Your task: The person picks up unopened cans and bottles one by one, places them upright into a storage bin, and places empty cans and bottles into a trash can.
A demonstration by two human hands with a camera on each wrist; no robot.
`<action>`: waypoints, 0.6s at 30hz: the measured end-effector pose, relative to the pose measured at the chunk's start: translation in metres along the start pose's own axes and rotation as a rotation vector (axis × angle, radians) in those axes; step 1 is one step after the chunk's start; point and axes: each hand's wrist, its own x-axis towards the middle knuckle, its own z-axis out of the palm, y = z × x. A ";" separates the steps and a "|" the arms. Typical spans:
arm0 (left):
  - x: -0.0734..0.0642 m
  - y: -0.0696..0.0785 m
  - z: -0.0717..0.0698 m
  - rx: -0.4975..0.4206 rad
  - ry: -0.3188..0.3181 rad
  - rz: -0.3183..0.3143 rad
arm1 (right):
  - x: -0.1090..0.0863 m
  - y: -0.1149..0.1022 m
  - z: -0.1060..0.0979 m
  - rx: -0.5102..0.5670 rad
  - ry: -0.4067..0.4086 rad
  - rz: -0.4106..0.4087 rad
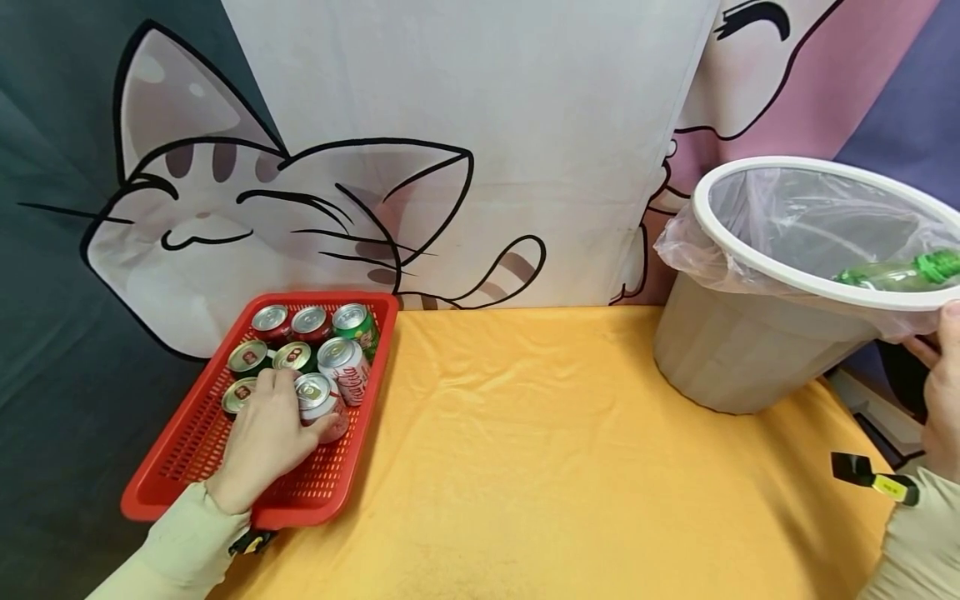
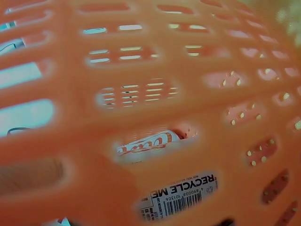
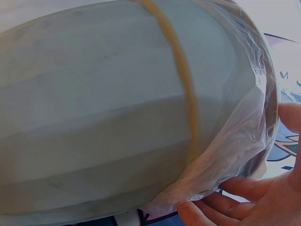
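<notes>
A red perforated plastic basket [image 1: 375, 350] on the left of the table holds several drink cans. Inside it, my left hand [image 1: 266, 429] grips a silver-white can [image 1: 322, 398], thumb on its near right side and fingers on its left. Another white can [image 1: 345, 367] with red lettering stands just behind. Dark green cans [image 1: 294, 357], dark red cans [image 1: 311, 323] and a green can [image 1: 356, 323] stand around them. Basket slots fill the left wrist view, with a can's barcode label [image 2: 183, 197] showing through. My right hand [image 1: 941, 392] holds the rim of a tilted grey wastebasket [image 1: 735, 342].
A translucent liner bag [image 1: 678, 242] hangs over the wastebasket's white rim. A green plastic bottle [image 1: 892, 273] lies inside the opening. The table has a yellow cloth [image 1: 525, 450]. Behind stands a backdrop [image 1: 480, 83] with cartoon cats.
</notes>
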 end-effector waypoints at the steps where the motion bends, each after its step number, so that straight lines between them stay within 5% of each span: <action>1: 0.000 0.000 0.000 0.004 0.005 0.004 | 0.000 0.000 0.000 -0.008 -0.003 -0.001; 18: -0.003 -0.002 0.004 0.010 0.059 0.006 | 0.005 0.009 -0.001 0.056 -0.022 0.033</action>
